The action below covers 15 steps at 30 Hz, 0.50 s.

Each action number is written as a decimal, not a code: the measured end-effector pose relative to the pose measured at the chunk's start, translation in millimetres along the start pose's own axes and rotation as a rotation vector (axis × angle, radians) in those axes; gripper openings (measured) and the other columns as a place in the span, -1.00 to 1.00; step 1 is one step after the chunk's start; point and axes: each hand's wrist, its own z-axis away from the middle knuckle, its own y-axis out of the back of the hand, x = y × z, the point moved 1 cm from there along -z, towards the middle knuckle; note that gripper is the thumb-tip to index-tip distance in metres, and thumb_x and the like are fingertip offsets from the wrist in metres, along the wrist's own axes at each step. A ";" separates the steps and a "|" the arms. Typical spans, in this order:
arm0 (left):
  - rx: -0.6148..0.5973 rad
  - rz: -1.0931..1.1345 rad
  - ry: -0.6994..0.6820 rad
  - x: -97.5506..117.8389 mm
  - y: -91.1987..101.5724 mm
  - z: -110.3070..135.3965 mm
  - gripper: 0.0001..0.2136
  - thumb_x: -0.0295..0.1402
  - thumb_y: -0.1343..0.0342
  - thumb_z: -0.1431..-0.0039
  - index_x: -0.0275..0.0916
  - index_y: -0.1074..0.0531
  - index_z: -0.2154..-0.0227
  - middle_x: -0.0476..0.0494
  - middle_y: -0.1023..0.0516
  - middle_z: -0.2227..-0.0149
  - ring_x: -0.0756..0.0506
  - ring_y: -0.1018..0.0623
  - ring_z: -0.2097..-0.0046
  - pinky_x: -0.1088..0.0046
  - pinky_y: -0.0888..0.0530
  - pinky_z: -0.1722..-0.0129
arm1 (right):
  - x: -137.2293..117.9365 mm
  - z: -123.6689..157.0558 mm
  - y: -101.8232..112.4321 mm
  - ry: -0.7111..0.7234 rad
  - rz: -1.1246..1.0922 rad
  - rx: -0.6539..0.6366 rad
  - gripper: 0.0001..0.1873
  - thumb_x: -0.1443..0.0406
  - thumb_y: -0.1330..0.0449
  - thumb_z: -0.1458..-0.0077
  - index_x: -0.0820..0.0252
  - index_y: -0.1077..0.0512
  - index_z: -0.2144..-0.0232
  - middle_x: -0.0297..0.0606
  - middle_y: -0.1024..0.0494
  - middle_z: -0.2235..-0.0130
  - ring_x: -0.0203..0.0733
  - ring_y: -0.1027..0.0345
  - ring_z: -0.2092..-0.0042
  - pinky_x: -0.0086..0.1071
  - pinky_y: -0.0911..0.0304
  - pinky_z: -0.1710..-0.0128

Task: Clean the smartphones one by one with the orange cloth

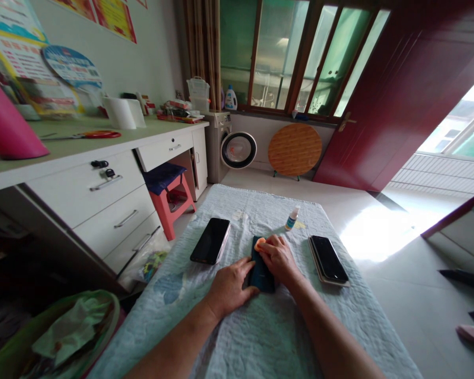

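While your left hand (232, 286) grasps the dark blue smartphone (263, 279) along its left side, midway between the cloth-covered table (253, 342)'s left and right edges, your right hand (279, 259) pinches an orange wad (259, 244), perhaps a cloth, on the smartphone's far end. A spray bottle (292, 219) stands toward the far right corner; a black-screened phone (210, 241) lies near the left edge, a second phone (329, 258) near the right.
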 end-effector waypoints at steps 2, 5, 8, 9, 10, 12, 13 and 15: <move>0.001 0.000 0.002 -0.4 -0.3 -0.1 -0.45 -0.26 -0.25 -0.05 -0.16 -0.35 -0.14 -0.19 -0.37 -0.22 -0.22 -0.42 -0.19 0.28 -0.35 -0.18 | -1.8 0.1 2.8 0.020 -0.020 0.002 -0.81 0.26 -0.14 -0.24 0.01 -0.58 0.27 -0.26 -0.44 0.23 -0.20 -0.23 0.16 -0.36 -0.12 0.12; 0.005 0.002 -0.007 -1.3 -1.1 0.0 -0.45 -0.26 -0.25 -0.04 -0.17 -0.36 -0.13 -0.19 -0.38 -0.21 -0.22 -0.43 -0.18 0.29 -0.36 -0.17 | -3.3 0.2 5.7 0.054 -0.048 0.008 -0.79 0.27 -0.14 -0.24 0.00 -0.59 0.26 -0.26 -0.44 0.21 -0.20 -0.23 0.15 -0.36 -0.13 0.11; 0.011 0.006 -0.013 -2.1 -2.0 0.1 -0.46 -0.27 -0.25 -0.04 -0.16 -0.36 -0.13 -0.18 -0.38 -0.21 -0.22 -0.44 -0.17 0.29 -0.37 -0.17 | -4.2 0.2 5.4 0.062 -0.032 -0.001 -0.77 0.27 -0.11 -0.26 0.03 -0.59 0.28 -0.26 -0.43 0.24 -0.20 -0.22 0.17 -0.36 -0.14 0.12; 0.013 0.007 -0.013 -2.2 -2.2 0.1 -0.46 -0.27 -0.25 -0.04 -0.16 -0.36 -0.13 -0.17 -0.38 -0.21 -0.23 -0.44 -0.17 0.29 -0.37 -0.17 | -4.5 0.1 4.6 0.052 -0.017 -0.002 -0.76 0.26 -0.10 -0.27 0.03 -0.59 0.29 -0.26 -0.43 0.25 -0.20 -0.22 0.18 -0.36 -0.14 0.13; 0.014 0.007 -0.014 -2.2 -2.2 0.0 -0.46 -0.28 -0.24 -0.04 -0.16 -0.36 -0.12 -0.17 -0.38 -0.21 -0.23 -0.44 -0.17 0.29 -0.37 -0.17 | -4.7 0.0 3.5 0.038 -0.002 0.000 -0.76 0.25 -0.09 -0.28 0.04 -0.58 0.29 -0.26 -0.42 0.27 -0.20 -0.22 0.19 -0.36 -0.14 0.14; 0.015 0.008 -0.015 -2.1 -2.0 -0.1 -0.46 -0.28 -0.24 -0.04 -0.16 -0.36 -0.13 -0.17 -0.38 -0.21 -0.23 -0.44 -0.17 0.29 -0.37 -0.17 | -4.6 -0.3 0.7 0.009 0.029 0.010 -0.74 0.22 -0.07 -0.29 0.03 -0.57 0.28 -0.26 -0.41 0.28 -0.20 -0.22 0.20 -0.37 -0.13 0.16; 0.015 0.008 -0.015 -1.9 -1.9 -0.2 -0.46 -0.28 -0.25 -0.04 -0.16 -0.36 -0.13 -0.18 -0.38 -0.21 -0.22 -0.44 -0.17 0.29 -0.37 -0.16 | -4.1 -0.5 -0.9 0.000 0.044 0.017 -0.74 0.20 -0.07 -0.30 0.03 -0.56 0.27 -0.26 -0.41 0.28 -0.20 -0.22 0.21 -0.37 -0.13 0.16; 0.010 0.006 -0.013 -1.7 -1.5 -0.2 -0.45 -0.29 -0.25 -0.04 -0.19 -0.35 -0.14 -0.19 -0.38 -0.21 -0.23 -0.44 -0.17 0.29 -0.37 -0.16 | -2.3 -0.9 -4.3 -0.008 0.070 0.020 -0.74 0.19 -0.05 -0.31 0.03 -0.54 0.25 -0.25 -0.40 0.27 -0.19 -0.22 0.21 -0.36 -0.12 0.17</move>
